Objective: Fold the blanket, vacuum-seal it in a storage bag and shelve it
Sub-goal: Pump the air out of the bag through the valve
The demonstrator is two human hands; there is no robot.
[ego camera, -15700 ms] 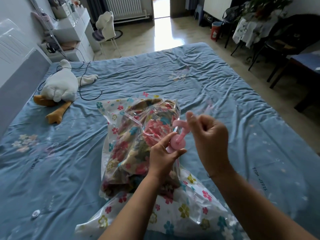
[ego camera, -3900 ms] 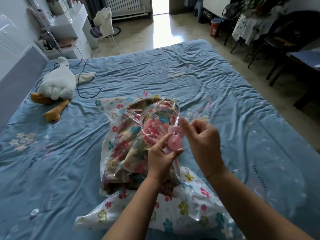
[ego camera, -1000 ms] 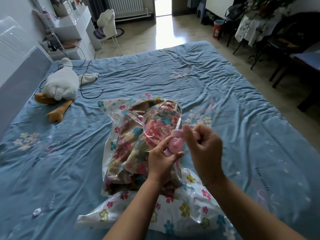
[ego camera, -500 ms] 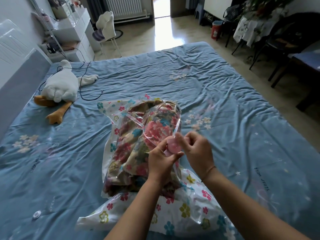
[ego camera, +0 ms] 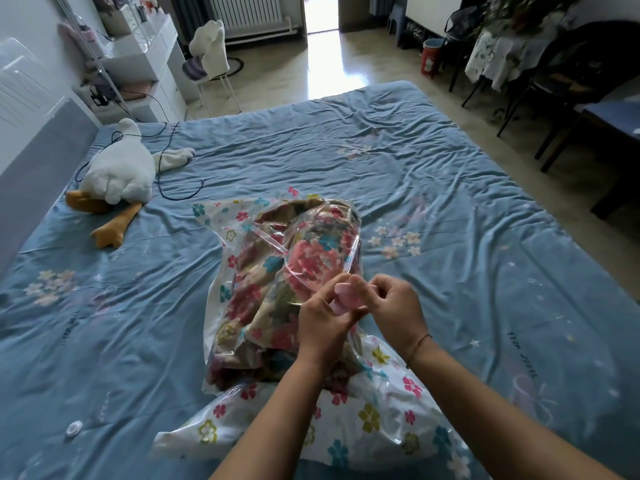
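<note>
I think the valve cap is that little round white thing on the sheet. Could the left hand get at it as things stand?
Probably, once it lets go: the left hand grips the pink pump, and only bare sheet surrounds the cap.

- floral blanket (ego camera: 273, 292) bunched inside clear flower-print storage bag (ego camera: 374, 410), lying on bed
- small pink pump (ego camera: 346, 299) upright against bag top

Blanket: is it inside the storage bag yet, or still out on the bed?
Inside. The floral blanket shows through the clear storage bag, which wraps it on the bed. Both hands work a pink pump on top.
</note>
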